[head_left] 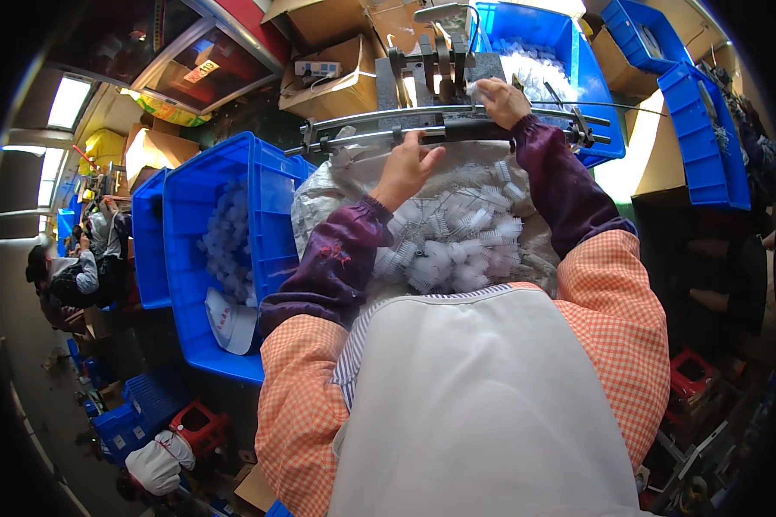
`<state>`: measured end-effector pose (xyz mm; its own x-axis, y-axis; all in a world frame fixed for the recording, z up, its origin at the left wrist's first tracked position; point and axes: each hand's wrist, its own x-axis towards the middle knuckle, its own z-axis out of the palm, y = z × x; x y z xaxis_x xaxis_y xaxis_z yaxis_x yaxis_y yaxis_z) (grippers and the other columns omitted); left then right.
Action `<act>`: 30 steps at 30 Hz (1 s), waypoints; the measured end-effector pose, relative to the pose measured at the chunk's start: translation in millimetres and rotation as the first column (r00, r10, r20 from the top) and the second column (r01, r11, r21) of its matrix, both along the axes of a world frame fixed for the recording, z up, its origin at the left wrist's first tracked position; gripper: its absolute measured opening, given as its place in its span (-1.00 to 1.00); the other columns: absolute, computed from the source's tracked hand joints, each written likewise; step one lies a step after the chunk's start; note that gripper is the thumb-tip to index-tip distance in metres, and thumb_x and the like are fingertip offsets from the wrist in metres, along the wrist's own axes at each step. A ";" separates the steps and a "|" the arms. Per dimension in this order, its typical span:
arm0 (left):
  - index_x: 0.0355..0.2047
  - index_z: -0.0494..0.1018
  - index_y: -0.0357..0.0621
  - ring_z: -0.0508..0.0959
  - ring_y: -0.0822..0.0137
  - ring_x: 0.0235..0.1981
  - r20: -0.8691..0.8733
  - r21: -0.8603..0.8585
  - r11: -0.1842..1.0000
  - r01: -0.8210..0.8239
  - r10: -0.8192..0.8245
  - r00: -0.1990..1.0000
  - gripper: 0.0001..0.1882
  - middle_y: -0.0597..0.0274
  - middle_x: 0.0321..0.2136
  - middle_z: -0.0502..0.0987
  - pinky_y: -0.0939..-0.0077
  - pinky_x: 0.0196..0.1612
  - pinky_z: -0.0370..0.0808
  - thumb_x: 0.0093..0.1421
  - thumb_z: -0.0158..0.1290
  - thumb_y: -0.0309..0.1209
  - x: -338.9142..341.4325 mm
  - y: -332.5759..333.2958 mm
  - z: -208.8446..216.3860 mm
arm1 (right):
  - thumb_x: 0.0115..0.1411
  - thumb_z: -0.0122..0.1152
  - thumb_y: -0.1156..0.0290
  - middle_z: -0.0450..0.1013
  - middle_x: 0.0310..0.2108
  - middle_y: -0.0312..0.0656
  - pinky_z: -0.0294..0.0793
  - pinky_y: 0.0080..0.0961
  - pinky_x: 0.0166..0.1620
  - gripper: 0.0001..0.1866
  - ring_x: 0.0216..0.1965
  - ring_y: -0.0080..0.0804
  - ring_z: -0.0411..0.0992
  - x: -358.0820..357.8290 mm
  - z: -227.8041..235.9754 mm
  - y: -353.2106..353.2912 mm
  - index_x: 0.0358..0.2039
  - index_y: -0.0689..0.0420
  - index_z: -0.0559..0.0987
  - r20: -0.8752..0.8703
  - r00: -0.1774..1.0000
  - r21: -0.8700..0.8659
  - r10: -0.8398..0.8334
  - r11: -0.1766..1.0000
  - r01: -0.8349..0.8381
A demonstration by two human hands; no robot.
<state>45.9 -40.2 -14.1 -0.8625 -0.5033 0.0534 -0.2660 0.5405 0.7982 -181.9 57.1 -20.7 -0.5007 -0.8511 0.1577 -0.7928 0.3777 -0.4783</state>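
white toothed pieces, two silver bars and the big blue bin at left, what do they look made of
Translucent white comb-like toothed pieces: probably plastic, slightly glossy, from their cloudy, see-through look. Two long round silver bars: apparently polished metal, given the bright streaks of reflection. Big blue rectangular bin: likely moulded plastic, smooth, judging by its even colour and ribbed walls.

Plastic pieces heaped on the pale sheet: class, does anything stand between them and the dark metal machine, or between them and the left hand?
Two metal bars run crosswise between the plastic pieces and the machine. Nothing visible blocks the left hand from the heap.
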 end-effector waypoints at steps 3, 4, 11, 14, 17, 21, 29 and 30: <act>-0.24 0.41 -0.26 0.51 0.03 -0.29 0.454 -0.266 0.922 0.283 -0.139 0.880 -0.61 -0.05 -0.45 0.53 0.27 -0.26 0.43 0.06 0.02 -0.18 19.8 -17.3 -37.2 | 0.16 -0.07 0.22 0.39 -0.24 -0.27 0.34 -0.29 -0.12 -0.76 -0.16 -0.20 0.36 -26.9 -19.6 -18.0 -0.20 -0.08 0.49 -0.262 0.943 0.054 -0.207 0.972 0.229; -0.26 0.43 -0.24 0.51 0.05 -0.28 0.506 -0.244 0.910 0.336 -0.176 0.844 -0.62 -0.03 -0.46 0.53 0.25 -0.24 0.42 0.04 0.03 -0.18 27.9 -18.4 -48.1 | 0.16 -0.07 0.23 0.39 -0.22 -0.28 0.31 -0.28 -0.08 -0.76 -0.13 -0.22 0.34 -32.1 -27.4 -23.4 -0.20 -0.09 0.50 -0.299 0.934 0.063 -0.197 0.972 0.225; -0.45 0.55 -0.13 0.51 0.05 -0.33 0.606 -0.124 0.828 0.546 -0.373 0.703 -0.73 0.03 -0.46 0.53 0.25 -0.23 0.42 -0.01 0.02 -0.20 26.7 -22.5 -53.6 | 0.15 -0.07 0.23 0.38 -0.17 -0.31 0.20 -0.29 -0.01 -0.76 -0.03 -0.29 0.25 -36.4 -33.3 -38.0 -0.21 -0.08 0.51 -0.311 0.934 0.093 -0.176 0.972 0.214; -0.43 0.54 -0.14 0.52 0.04 -0.36 0.539 -0.082 0.859 0.505 -0.388 0.748 -0.72 0.02 -0.47 0.53 0.27 -0.24 0.43 -0.01 0.03 -0.20 30.2 -22.2 -54.9 | 0.15 -0.07 0.22 0.39 -0.19 -0.30 0.18 -0.29 0.00 -0.75 -0.04 -0.28 0.25 -41.5 -35.8 -38.4 -0.21 -0.07 0.50 -0.299 0.942 0.061 -0.153 0.982 0.179; -0.43 0.54 -0.13 0.51 0.03 -0.36 0.524 -0.059 0.873 0.484 -0.386 0.759 -0.73 0.02 -0.46 0.53 0.28 -0.26 0.43 0.00 0.03 -0.21 33.2 -20.7 -52.1 | 0.14 -0.07 0.20 0.40 -0.20 -0.29 0.17 -0.29 0.00 -0.74 -0.04 -0.27 0.25 -42.8 -35.3 -38.6 -0.22 -0.05 0.50 -0.295 0.945 0.082 -0.140 0.982 0.171; -0.42 0.54 -0.15 0.51 0.04 -0.34 0.507 -0.048 0.882 0.468 -0.382 0.773 -0.73 0.02 -0.45 0.53 0.29 -0.25 0.43 0.00 0.04 -0.21 32.9 -19.7 -46.9 | 0.14 -0.06 0.19 0.40 -0.21 -0.29 0.15 -0.30 0.00 -0.74 -0.04 -0.28 0.25 -41.3 -35.9 -40.4 -0.23 -0.05 0.50 -0.331 0.933 0.096 -0.143 0.978 0.184; -0.40 0.52 -0.21 0.53 0.08 -0.35 0.423 0.030 0.919 0.394 -0.369 0.828 -0.70 0.02 -0.44 0.54 0.35 -0.26 0.43 0.02 0.03 -0.22 32.5 -24.0 -49.1 | 0.12 -0.03 0.15 0.42 -0.16 -0.35 0.10 -0.34 0.03 -0.74 -0.02 -0.33 0.26 -50.7 -42.1 -39.9 -0.22 -0.12 0.53 -0.194 0.968 0.069 -0.162 0.982 0.179; -0.40 0.51 -0.22 0.53 0.08 -0.35 0.420 0.039 0.917 0.397 -0.376 0.826 -0.70 0.02 -0.45 0.54 0.35 -0.26 0.43 0.03 0.03 -0.22 33.1 -25.0 -48.5 | 0.12 -0.02 0.15 0.42 -0.15 -0.35 0.10 -0.34 0.04 -0.74 -0.02 -0.33 0.26 -51.1 -42.2 -39.9 -0.22 -0.12 0.53 -0.182 0.969 0.073 -0.165 0.981 0.180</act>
